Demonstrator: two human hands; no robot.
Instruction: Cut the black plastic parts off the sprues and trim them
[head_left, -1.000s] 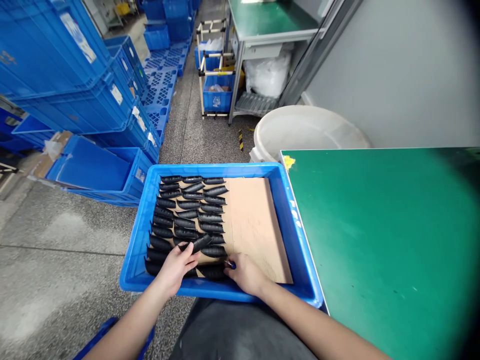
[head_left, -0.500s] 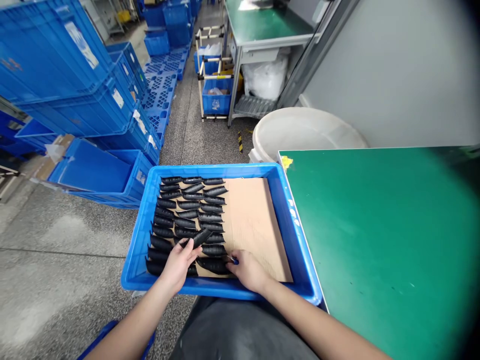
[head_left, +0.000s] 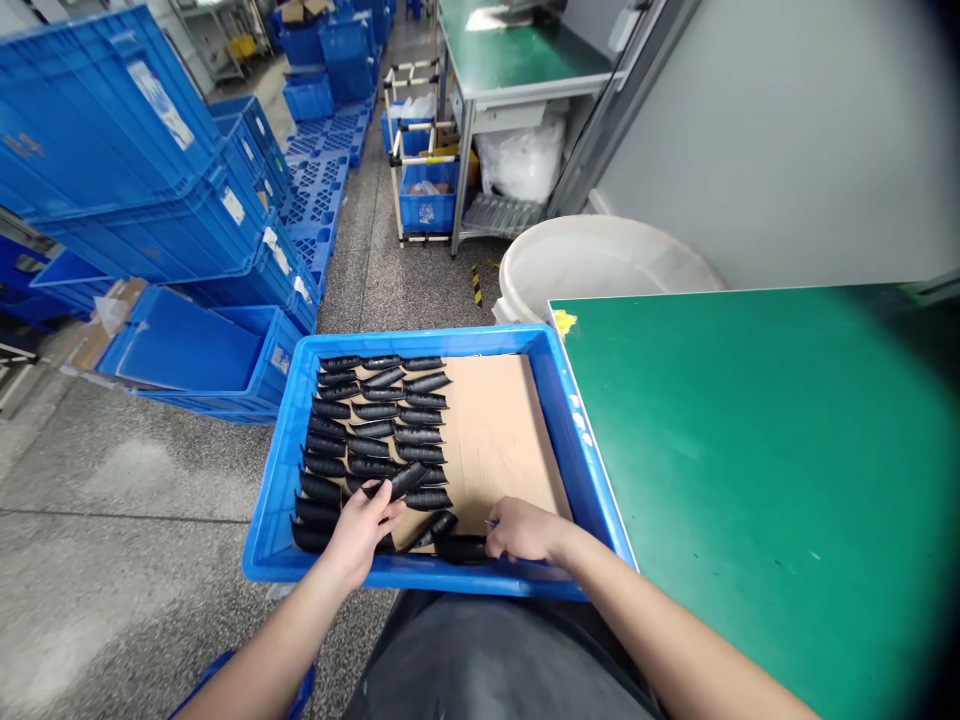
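My left hand point(head_left: 365, 527) is closed around a black, curved, ribbed piece point(head_left: 409, 480), raised above the rows in the blue crate point(head_left: 274, 470). My right hand point(head_left: 526, 530) is closed low in the crate's near side. A small slim blue tool point(head_left: 492, 522) shows at its fingers, mostly hidden. Those fingers also meet the right end of another black curved piece point(head_left: 461, 548). Beside that lies a tilted black piece point(head_left: 435, 530). Several like pieces point(head_left: 324, 487) lie in columns on the cardboard sheet point(head_left: 499, 430) lining the crate.
A green-topped table point(head_left: 750, 430) adjoins the crate on the right. Behind stands a large white round tub point(head_left: 607, 250). Stacked blue crates point(head_left: 142, 160) rise at the left, near blue pallets point(head_left: 322, 160). A second green workbench point(head_left: 517, 55) is farther back.
My right hand has moved right, and a black piece at its fingers has shifted right too. A tilted piece now shows beside it. My left hand keeps its piece in nearly the same place.
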